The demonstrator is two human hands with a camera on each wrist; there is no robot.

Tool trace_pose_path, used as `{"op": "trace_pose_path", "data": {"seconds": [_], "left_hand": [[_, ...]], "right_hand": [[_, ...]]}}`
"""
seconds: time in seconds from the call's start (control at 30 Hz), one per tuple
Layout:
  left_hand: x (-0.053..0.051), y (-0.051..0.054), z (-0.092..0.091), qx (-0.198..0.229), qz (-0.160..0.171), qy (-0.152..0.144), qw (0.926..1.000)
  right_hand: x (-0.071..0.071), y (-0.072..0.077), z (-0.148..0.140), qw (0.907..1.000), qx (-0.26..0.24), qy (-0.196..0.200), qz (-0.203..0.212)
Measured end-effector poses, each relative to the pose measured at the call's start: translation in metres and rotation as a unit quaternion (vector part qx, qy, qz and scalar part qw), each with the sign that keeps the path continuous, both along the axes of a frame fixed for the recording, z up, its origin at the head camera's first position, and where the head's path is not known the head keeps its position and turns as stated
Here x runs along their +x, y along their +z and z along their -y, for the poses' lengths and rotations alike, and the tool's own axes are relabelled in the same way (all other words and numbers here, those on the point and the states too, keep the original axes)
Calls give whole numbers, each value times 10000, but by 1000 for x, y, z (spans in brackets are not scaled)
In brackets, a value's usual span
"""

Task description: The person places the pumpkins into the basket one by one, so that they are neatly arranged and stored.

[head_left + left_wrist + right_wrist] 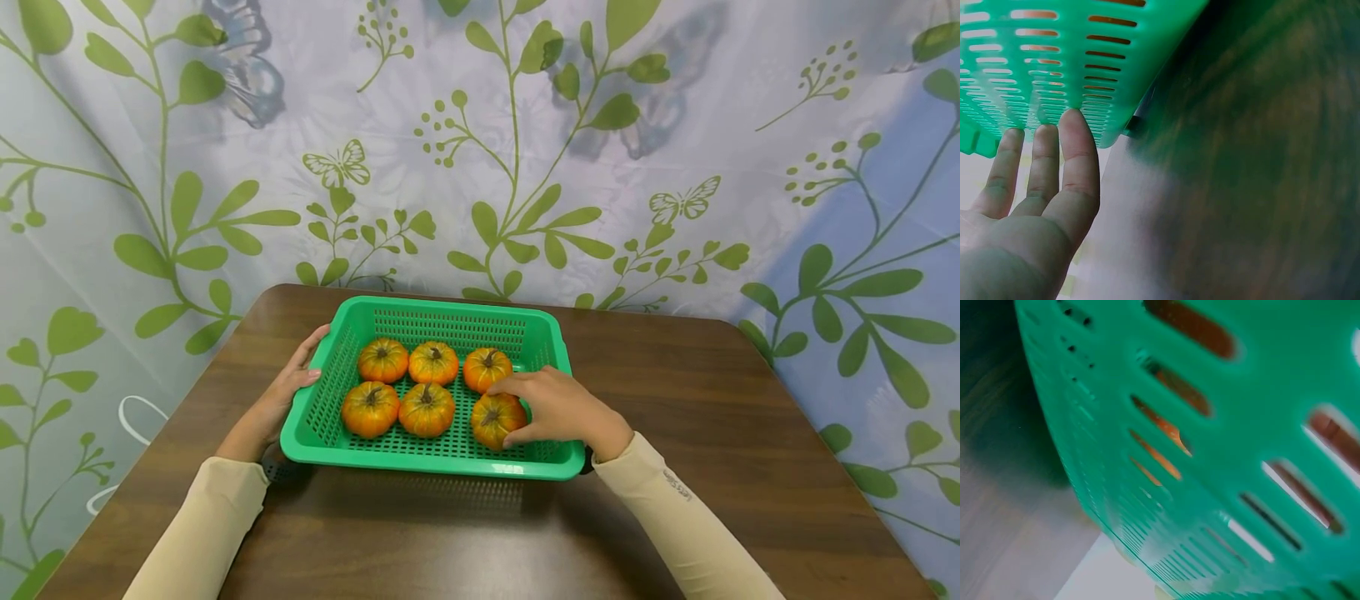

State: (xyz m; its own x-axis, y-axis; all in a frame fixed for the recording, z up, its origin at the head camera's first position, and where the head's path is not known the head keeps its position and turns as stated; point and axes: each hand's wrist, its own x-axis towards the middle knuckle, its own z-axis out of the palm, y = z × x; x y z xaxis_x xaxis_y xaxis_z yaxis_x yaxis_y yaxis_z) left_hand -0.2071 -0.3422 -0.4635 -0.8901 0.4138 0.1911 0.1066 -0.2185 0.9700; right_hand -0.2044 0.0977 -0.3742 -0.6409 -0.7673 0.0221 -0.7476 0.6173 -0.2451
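Observation:
A green plastic basket [450, 468] with slotted walls stands on the table, holding several small orange pumpkins [427, 410] with brown stems. Reaching over the basket's right side, my right hand [558, 407] holds the front right pumpkin [497, 423] between thumb and fingers. My left hand [281, 396] is at the basket's left side. In the left wrist view, straight fingers [1079, 162] touch the slotted outer wall [1054, 69]. The right wrist view looks through the wall [1166, 487], with orange and parts of the hand showing in the slots; the grip itself is hidden there.
The brown wooden table [675, 400] extends right of the basket and in front of it. Behind hangs a pale curtain [420, 192] printed with green leaves and butterflies. A white cable [138, 421] loops beside the table's left edge.

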Motion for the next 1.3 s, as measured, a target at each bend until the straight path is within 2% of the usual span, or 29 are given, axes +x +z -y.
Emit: {"op": "trace_pose_path", "data": {"seconds": [0.17,0.4,0.7,1.03,1.2,1.3], "left_hand": [[0,0,1,65,-91,-39,9999],[1,1,1,7,-60,3,10000],[1,2,0,11,-66,16,10000],[2,3,-1,-10,-3,51,10000],[2,3,-2,-31,-38,67,10000],[2,3,-3,-15,-21,57,10000]], "right_hand": [[-1,-3,3,9995,209,-29,-216],[-1,-3,6,9990,364,-176,-181],[-1,-4,7,9975,528,-271,-396],[-2,-7,8,9969,436,-274,-598],[-1,-7,6,9974,350,-328,-535],[0,-7,4,9987,110,-344,-365]]}}
